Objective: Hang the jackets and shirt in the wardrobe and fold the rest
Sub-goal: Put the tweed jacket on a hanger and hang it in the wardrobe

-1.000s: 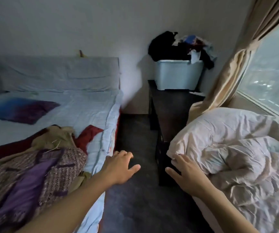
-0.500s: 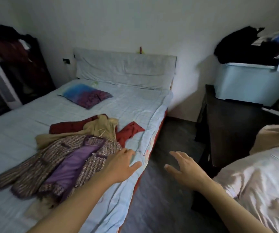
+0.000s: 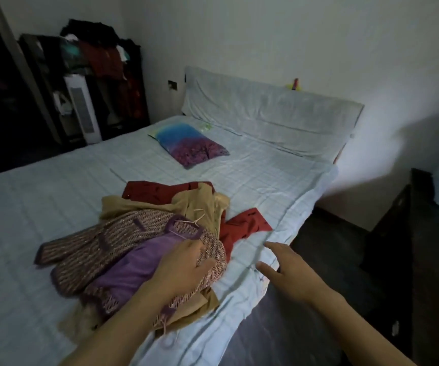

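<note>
Left hand (image 3: 184, 262): lying on the tweed jacket (image 3: 102, 249) near its collar, fingers bent loosely over the cloth; whether pinching it, cannot tell.
Right hand (image 3: 289, 270): held over the bed's (image 3: 41, 207) near edge, just right of the tweed jacket, fingers spread and straight, holding nothing.
Tweed jacket: topmost on the pile of clothes, spread flat on the bed, front open with purple lining (image 3: 139, 262) showing.
Hanger (image 3: 195, 217): thin, pale, hook poking out at the jacket's collar, resting against the tan garment.
Tan garment (image 3: 199, 204): under and behind the tweed jacket, crumpled.
Red garment (image 3: 247, 223): lowest in the pile, showing behind the tweed jacket and to its right.
Pillow (image 3: 192, 143): blue and purple, well behind the tweed jacket, near the headboard (image 3: 271, 112).
Wardrobe (image 3: 86, 83): dark, open, stuffed with clothes, far left beyond the jacket, past the bed's far corner.
Dark cabinet (image 3: 419, 233): right of the jacket, across the strip of floor.
</note>
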The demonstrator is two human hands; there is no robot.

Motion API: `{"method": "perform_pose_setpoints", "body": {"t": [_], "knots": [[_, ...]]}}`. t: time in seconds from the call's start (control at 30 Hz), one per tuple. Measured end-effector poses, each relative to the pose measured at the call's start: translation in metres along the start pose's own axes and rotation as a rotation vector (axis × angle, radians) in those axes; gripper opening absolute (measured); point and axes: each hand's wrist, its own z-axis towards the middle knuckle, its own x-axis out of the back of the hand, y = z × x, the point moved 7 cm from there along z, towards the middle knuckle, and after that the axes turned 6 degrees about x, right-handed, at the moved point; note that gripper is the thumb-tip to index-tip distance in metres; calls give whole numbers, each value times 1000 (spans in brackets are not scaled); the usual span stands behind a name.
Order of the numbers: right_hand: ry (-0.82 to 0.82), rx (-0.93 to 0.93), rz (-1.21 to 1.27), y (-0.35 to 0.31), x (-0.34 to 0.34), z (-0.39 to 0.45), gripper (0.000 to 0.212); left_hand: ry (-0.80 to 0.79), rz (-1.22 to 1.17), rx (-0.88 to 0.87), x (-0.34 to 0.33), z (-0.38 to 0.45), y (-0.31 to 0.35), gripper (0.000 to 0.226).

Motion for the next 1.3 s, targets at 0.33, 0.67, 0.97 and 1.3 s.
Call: {"method": "perform_pose_setpoints", "body": {"t": [0.33, 0.67, 0.97, 1.3], "knots": [[-100, 240, 26, 32, 0, 115, 66, 33, 90, 241, -3, 67, 3, 48], [-113, 387, 135, 51, 29, 205, 43, 71, 149, 328, 11, 129, 20, 50], [-126, 378, 135, 37, 14, 287, 53, 106, 117, 326, 31, 200, -27, 45], [-110, 384, 145, 4, -35, 369, 41, 57, 94, 352, 35, 268, -117, 51]]}}
